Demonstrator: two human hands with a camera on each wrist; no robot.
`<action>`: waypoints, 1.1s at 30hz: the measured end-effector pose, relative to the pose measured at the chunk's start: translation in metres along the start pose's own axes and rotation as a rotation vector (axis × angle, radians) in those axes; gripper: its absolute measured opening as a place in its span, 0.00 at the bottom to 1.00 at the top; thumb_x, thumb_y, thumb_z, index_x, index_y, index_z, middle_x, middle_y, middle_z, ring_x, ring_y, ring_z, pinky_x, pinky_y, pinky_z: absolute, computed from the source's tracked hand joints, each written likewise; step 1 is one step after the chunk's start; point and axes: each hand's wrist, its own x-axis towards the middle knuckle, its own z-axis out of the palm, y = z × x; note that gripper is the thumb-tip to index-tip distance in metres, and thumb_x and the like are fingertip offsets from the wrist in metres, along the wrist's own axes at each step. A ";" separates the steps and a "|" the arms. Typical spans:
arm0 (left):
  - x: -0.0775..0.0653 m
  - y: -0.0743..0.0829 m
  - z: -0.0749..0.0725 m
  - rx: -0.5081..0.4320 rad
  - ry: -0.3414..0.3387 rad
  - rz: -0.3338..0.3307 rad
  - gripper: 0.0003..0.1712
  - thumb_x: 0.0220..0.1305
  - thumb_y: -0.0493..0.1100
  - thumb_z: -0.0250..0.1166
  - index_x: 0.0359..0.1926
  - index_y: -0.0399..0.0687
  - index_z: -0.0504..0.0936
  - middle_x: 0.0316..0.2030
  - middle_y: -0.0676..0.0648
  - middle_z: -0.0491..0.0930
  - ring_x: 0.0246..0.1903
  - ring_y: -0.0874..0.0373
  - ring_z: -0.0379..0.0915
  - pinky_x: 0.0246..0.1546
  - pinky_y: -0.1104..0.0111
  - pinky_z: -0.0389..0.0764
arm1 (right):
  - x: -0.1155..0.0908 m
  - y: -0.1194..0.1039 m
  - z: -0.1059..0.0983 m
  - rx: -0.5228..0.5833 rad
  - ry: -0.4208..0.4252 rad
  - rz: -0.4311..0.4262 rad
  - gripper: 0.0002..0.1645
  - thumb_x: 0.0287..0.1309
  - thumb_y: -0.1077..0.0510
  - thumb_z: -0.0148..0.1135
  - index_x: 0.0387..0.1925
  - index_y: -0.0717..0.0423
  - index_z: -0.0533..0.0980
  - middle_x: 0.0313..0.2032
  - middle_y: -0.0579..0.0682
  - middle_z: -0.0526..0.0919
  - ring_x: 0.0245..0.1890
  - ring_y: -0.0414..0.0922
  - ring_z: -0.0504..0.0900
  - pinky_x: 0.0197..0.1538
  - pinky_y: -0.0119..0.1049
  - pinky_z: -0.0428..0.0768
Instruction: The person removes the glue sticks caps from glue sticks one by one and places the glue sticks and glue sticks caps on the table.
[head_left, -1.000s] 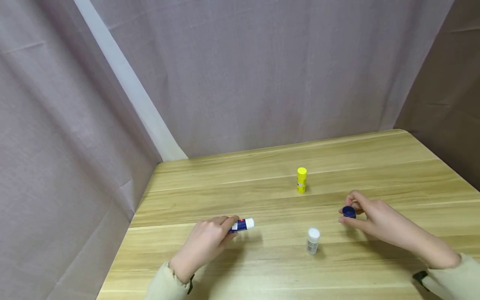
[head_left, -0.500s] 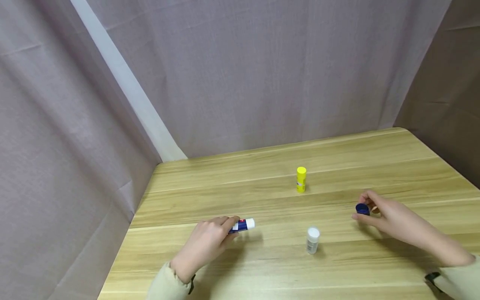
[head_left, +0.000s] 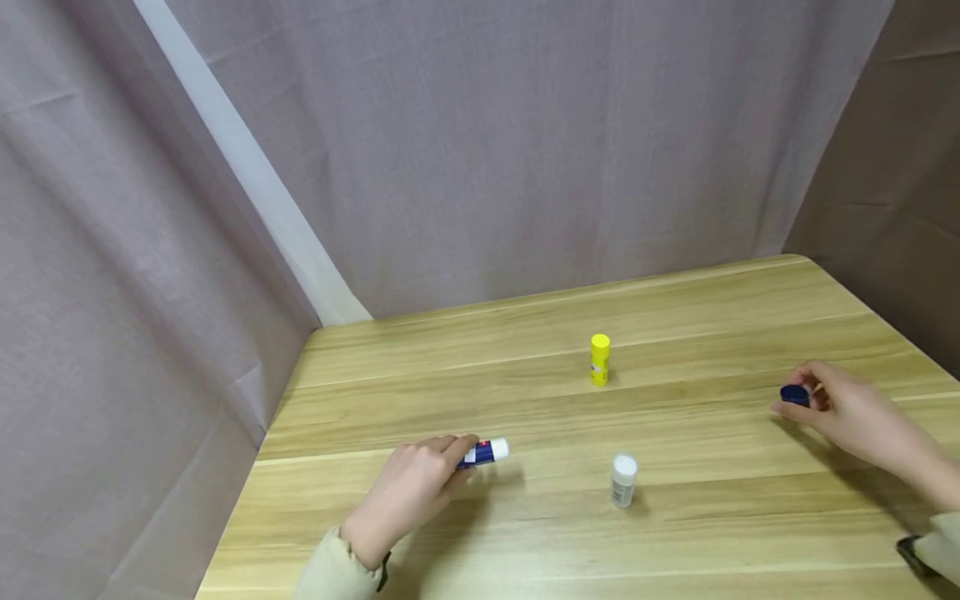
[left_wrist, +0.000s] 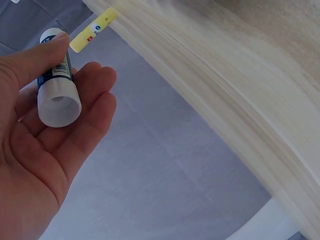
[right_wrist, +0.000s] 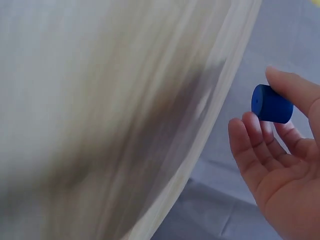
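My left hand [head_left: 412,483] grips a dark blue glue stick [head_left: 483,452], lying almost level over the table, its white end pointing right. In the left wrist view, the thumb presses on the glue stick [left_wrist: 61,70], and its hollow white base faces the camera. Over at the table's right side, my right hand [head_left: 862,421] pinches a blue cap [head_left: 794,397] between thumb and fingertips. The right wrist view shows the cap [right_wrist: 273,105] above the curled fingers [right_wrist: 247,150], held off the table.
A yellow glue stick [head_left: 599,360] stands upright behind, near mid-table. Nearer, between the hands, stands a clear glue stick with a white top [head_left: 622,481]. The wooden table [head_left: 525,550] has grey curtains [head_left: 480,150] around its back and left.
My right hand has carried the blue cap to the right and slightly farther back. The left hand and its glue stick have stayed put.
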 end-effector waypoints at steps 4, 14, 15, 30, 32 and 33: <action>0.000 0.000 -0.001 -0.004 -0.001 -0.003 0.21 0.61 0.42 0.74 0.53 0.42 0.82 0.39 0.48 0.87 0.33 0.59 0.84 0.28 0.69 0.83 | 0.001 0.008 -0.005 -0.014 -0.024 0.060 0.21 0.55 0.57 0.76 0.42 0.65 0.74 0.29 0.46 0.74 0.27 0.25 0.68 0.26 0.29 0.72; 0.001 0.001 0.000 -0.011 -0.007 -0.004 0.21 0.59 0.41 0.75 0.53 0.42 0.82 0.38 0.48 0.87 0.33 0.60 0.84 0.28 0.68 0.83 | 0.006 0.011 -0.007 -0.084 -0.108 0.109 0.24 0.54 0.54 0.77 0.41 0.69 0.77 0.31 0.54 0.81 0.27 0.42 0.77 0.26 0.32 0.73; 0.001 0.001 0.000 -0.012 -0.006 -0.005 0.21 0.59 0.41 0.75 0.52 0.42 0.82 0.39 0.48 0.87 0.33 0.59 0.84 0.28 0.68 0.83 | 0.007 0.012 -0.007 -0.084 -0.115 0.109 0.23 0.54 0.54 0.77 0.40 0.68 0.77 0.30 0.54 0.81 0.27 0.43 0.78 0.27 0.34 0.73; -0.002 -0.002 -0.005 0.004 0.026 -0.033 0.22 0.59 0.43 0.75 0.53 0.41 0.82 0.40 0.46 0.87 0.36 0.56 0.85 0.31 0.64 0.86 | 0.007 0.006 -0.008 -0.115 -0.265 0.167 0.21 0.56 0.62 0.72 0.42 0.74 0.74 0.36 0.69 0.83 0.37 0.72 0.81 0.37 0.63 0.79; -0.002 -0.002 -0.004 0.003 0.026 -0.031 0.22 0.59 0.43 0.75 0.53 0.42 0.83 0.40 0.46 0.87 0.36 0.56 0.85 0.31 0.64 0.86 | 0.008 0.005 -0.008 -0.113 -0.273 0.182 0.21 0.56 0.61 0.71 0.42 0.74 0.74 0.36 0.70 0.83 0.39 0.73 0.81 0.38 0.63 0.79; -0.002 -0.002 -0.004 0.001 0.025 -0.032 0.22 0.59 0.43 0.75 0.53 0.42 0.82 0.40 0.46 0.87 0.36 0.56 0.85 0.31 0.64 0.85 | 0.009 0.005 -0.008 -0.110 -0.280 0.190 0.21 0.56 0.61 0.71 0.42 0.74 0.73 0.36 0.70 0.82 0.39 0.73 0.80 0.38 0.63 0.78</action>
